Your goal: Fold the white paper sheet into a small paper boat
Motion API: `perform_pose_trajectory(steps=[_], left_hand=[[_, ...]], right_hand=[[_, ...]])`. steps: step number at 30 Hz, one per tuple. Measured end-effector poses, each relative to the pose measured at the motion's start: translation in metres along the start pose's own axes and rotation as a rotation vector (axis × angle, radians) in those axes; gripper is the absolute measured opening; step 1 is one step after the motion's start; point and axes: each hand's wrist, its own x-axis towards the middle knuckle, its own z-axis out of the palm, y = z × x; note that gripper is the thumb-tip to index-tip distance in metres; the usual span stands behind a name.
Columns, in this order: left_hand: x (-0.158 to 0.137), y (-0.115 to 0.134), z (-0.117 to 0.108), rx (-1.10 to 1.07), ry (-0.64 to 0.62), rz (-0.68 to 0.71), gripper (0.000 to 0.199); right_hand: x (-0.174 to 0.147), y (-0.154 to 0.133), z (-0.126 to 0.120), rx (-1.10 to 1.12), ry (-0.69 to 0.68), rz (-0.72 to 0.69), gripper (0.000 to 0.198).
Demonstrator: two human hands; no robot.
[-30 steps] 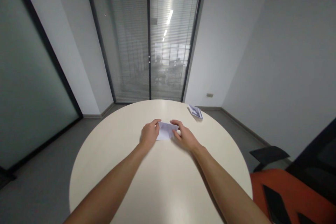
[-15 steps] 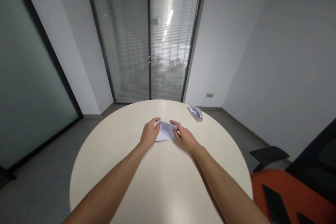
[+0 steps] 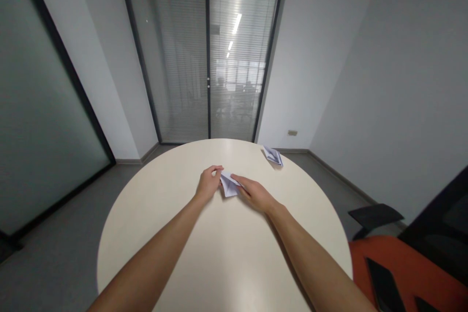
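A pale folded sheet of paper [image 3: 229,188] is held between my two hands, just over the middle of the round table. My left hand [image 3: 209,183] pinches its left edge between thumb and fingers. On the other side, my right hand [image 3: 255,192] grips the right part, its fingers lying along the top. The paper is partly opened out, with a fold showing and one flap pointing toward me. My fingers hide both its ends.
Another folded paper piece [image 3: 273,156] lies at the far right edge of the cream round table [image 3: 219,263]. An orange chair [image 3: 413,268] with a black armrest stands close on the right. Beyond the table is a glass door [image 3: 183,58] with blinds.
The paper has gone from a flat, wide shape to a creased, partly opened one. My right hand has shifted slightly left, its fingers now over the paper's top.
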Motion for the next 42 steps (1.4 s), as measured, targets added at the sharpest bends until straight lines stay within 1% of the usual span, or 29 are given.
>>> perform_pose_trajectory(steps=[4, 9, 12, 18, 24, 30, 33, 34, 36, 39, 42], left_hand=[[-0.001, 0.002, 0.0, -0.075, -0.023, -0.043, 0.019], [-0.002, 0.002, -0.001, -0.087, -0.01, -0.022, 0.017], [-0.002, 0.003, -0.001, -0.082, -0.009, -0.013, 0.015], [-0.002, 0.005, 0.002, -0.116, -0.014, -0.007, 0.012], [-0.004, 0.008, 0.004, -0.136, -0.031, -0.007, 0.012], [-0.002, 0.003, 0.004, -0.133, -0.026, -0.001, 0.015], [0.0, -0.001, 0.003, -0.104, -0.035, 0.005, 0.019], [0.0, -0.002, 0.002, -0.071, -0.039, 0.029, 0.021], [-0.001, -0.003, 0.001, 0.025, -0.041, 0.119, 0.026], [-0.005, -0.002, 0.0, 0.225, -0.04, 0.326, 0.03], [-0.011, 0.0, -0.001, 0.423, -0.074, 0.527, 0.027]], right_hand=[[-0.001, -0.005, -0.002, 0.008, -0.032, 0.037, 0.053], [-0.003, -0.01, -0.005, -0.011, -0.055, 0.04, 0.075], [-0.003, -0.013, -0.005, -0.04, -0.063, 0.056, 0.08], [-0.002, -0.018, -0.006, -0.077, -0.023, 0.08, 0.078], [0.0, -0.017, -0.005, -0.128, 0.009, 0.126, 0.079], [0.0, -0.013, -0.004, -0.132, 0.044, 0.095, 0.064], [0.0, -0.012, -0.005, -0.114, 0.063, 0.097, 0.055], [0.0, -0.012, -0.005, -0.109, 0.063, 0.103, 0.052], [0.0, -0.013, -0.007, -0.103, 0.063, 0.124, 0.046], [0.001, -0.014, -0.009, -0.106, 0.066, 0.143, 0.042], [0.001, -0.012, -0.008, -0.109, 0.074, 0.129, 0.04]])
